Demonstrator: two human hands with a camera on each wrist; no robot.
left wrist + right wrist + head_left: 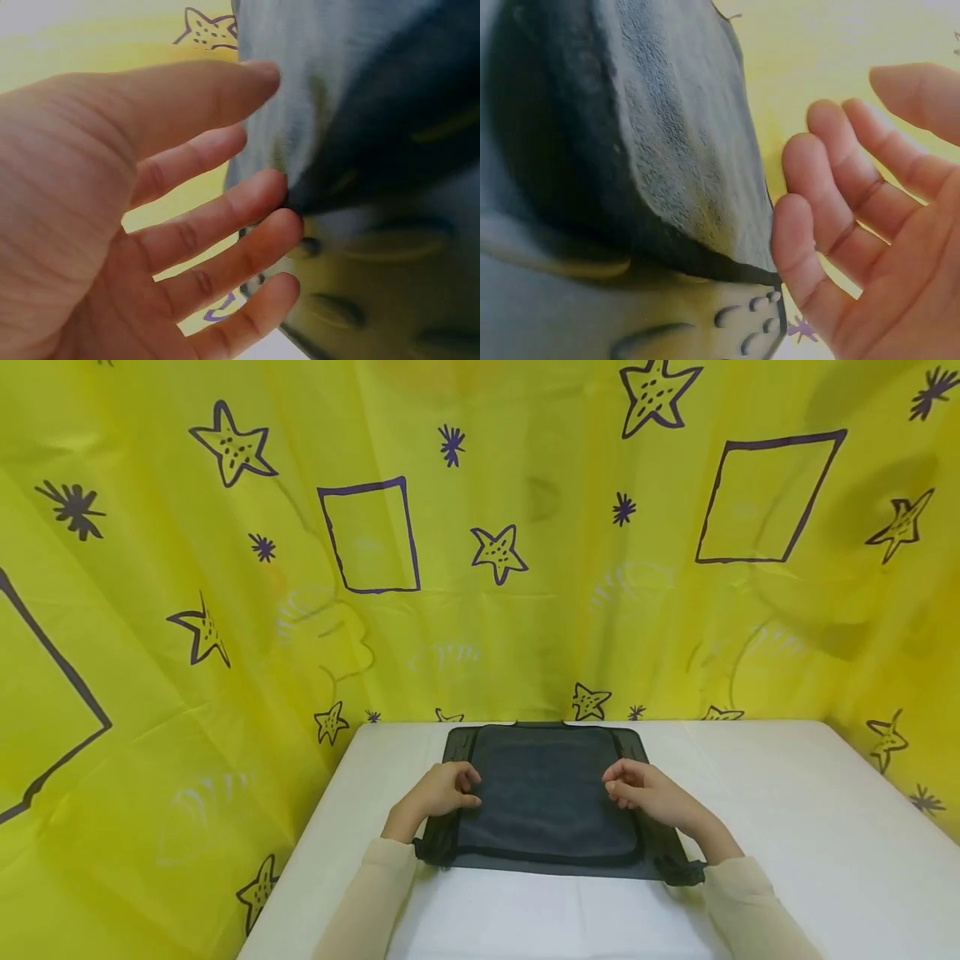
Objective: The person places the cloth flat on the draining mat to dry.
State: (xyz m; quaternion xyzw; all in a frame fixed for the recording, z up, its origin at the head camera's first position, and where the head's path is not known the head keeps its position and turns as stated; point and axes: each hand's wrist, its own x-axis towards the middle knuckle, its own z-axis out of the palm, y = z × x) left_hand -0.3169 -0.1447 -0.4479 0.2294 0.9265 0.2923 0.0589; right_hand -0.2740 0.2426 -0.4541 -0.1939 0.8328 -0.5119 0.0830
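Note:
A dark, flat board [663, 847] lies on the white table, with a dark cloth-like sheet [555, 793] spread over its middle. My left hand [442, 789] hovers by the sheet's left edge, thumb and fingers apart and loosely bent. Opposite it, my right hand [652, 789] is held by the right edge in a similar pose. Nothing is between the fingers of either hand. In the left wrist view the fingertips come right at the sheet's edge. Up close in the right wrist view, the sheet [682, 127] looks textured, and the board [705, 322] carries raised oval bumps.
The white table [780, 827] extends on both sides of the board. Behind and to the left hangs a yellow curtain [540, 635] printed with stars and squares. Black wrist devices [681, 870] are worn at both cuffs, over the board's near corners.

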